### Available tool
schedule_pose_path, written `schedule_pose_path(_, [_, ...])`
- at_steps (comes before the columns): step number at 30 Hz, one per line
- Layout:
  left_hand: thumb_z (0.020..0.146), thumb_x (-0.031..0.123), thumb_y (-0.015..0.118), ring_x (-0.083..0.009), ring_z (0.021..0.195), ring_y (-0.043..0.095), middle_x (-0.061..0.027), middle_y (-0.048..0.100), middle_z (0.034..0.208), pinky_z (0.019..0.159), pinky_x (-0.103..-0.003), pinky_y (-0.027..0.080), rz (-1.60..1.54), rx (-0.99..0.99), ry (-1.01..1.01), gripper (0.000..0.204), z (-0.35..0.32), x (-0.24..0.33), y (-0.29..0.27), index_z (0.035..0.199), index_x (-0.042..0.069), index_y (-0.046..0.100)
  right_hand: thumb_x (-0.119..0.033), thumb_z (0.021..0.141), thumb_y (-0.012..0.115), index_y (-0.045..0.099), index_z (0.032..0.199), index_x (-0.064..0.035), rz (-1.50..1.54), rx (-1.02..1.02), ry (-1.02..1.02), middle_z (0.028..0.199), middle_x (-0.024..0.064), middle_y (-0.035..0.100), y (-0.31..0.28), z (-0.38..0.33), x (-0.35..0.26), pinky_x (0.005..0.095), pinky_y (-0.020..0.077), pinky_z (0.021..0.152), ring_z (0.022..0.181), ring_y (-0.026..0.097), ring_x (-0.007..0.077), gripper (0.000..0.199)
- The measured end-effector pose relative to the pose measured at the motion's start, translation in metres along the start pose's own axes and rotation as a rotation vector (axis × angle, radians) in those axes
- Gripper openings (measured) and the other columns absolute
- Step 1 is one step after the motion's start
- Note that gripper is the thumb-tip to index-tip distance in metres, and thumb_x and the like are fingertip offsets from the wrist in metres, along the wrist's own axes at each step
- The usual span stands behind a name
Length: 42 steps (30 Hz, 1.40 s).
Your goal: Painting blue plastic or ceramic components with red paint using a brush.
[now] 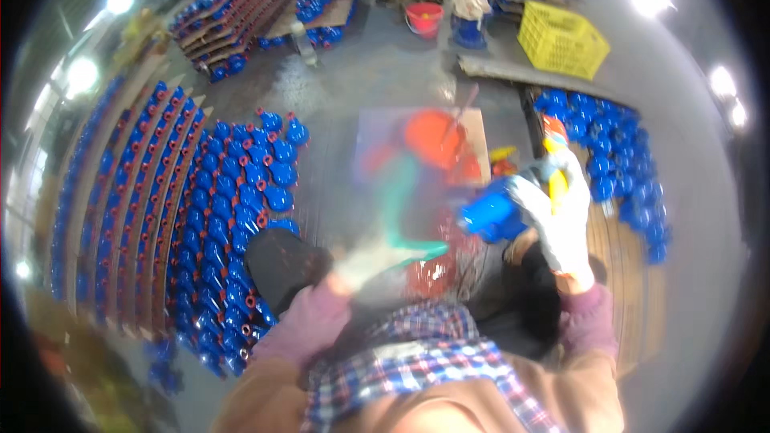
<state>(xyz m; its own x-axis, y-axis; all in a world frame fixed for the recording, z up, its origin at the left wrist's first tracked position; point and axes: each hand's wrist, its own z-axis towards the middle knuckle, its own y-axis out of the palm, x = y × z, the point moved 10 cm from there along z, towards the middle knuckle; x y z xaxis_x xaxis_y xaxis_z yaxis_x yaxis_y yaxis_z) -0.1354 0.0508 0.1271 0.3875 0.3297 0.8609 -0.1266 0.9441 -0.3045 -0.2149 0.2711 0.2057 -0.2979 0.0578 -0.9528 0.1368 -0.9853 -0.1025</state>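
My left hand [389,248], in a white and green glove, is smeared by motion, with thumb and fingers spread apart and nothing visible in them. My right hand [555,220], in a white glove, grips a glossy blue metal casting [493,212], held tilted over my lap on the right. Yellow and orange show along the right hand's fingers; whether that is glove colour or a thing held is unclear. Ahead of the hands, an orange-red bowl [433,138] with a thin stick [464,108] in it stands on a pale board [377,124].
Rows of blue castings [233,192] with red ends lie to my left, beside stacked layers [132,208] of more. Other blue castings [597,140] lie on my right, near a yellow crate [561,40]. A red bucket [423,19] stands farther ahead. Wet red stains [433,273] mark the floor between my knees.
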Motion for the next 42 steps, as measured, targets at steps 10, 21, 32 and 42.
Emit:
schedule_pose_path(10, [0.086,0.0,0.064,-0.0172,0.095,0.067,-0.0062,0.069,0.106,0.079,-0.029,0.054,-0.405,-0.028,-0.281,0.027,-0.065,-0.014,0.044,0.112,0.005,0.068,-0.024,0.101,0.054,0.053,0.119,-0.0017,0.211,-0.148,0.189,0.096,0.008,0.066,0.049,-0.056,0.031,0.0215,0.0481,0.058,0.06,0.059,0.0089,0.028])
schedule_pose_path(21, [0.066,0.016,0.087,-0.0234,0.107,0.056,-0.0115,0.055,0.122,0.093,-0.035,0.049,0.442,0.126,0.207,0.067,-0.068,0.032,-0.032,0.127,0.008,0.06,-0.044,0.1,0.053,0.053,0.13,-0.0013,0.704,0.251,0.466,0.094,0.0107,0.064,-0.03,-0.103,0.144,0.0171,0.0433,0.052,0.064,0.055,0.0091,0.052])
schedule_pose_path(32, [0.076,0.029,0.075,-0.0422,0.123,0.048,-0.0075,0.047,0.135,0.094,-0.055,0.05,1.117,-0.319,1.055,0.045,-0.064,0.103,-0.006,0.119,0.039,0.066,-0.044,0.098,0.052,0.064,0.095,0.0038,-0.272,-0.254,-0.009,0.077,0.0151,0.066,0.042,-0.033,0.061,0.0362,0.0489,0.065,0.068,0.063,0.0269,0.049])
schedule_pose_path(42, [0.075,0.03,0.076,-0.0436,0.126,0.045,-0.0075,0.045,0.137,0.095,-0.056,0.05,1.103,-0.391,1.021,0.053,-0.047,0.085,0.001,0.124,0.042,0.061,-0.042,0.099,0.05,0.063,0.111,0.0025,-0.368,-0.475,-0.12,0.096,0.0207,0.066,0.103,-0.027,0.08,0.0429,0.0504,0.078,0.088,0.064,0.0354,0.047])
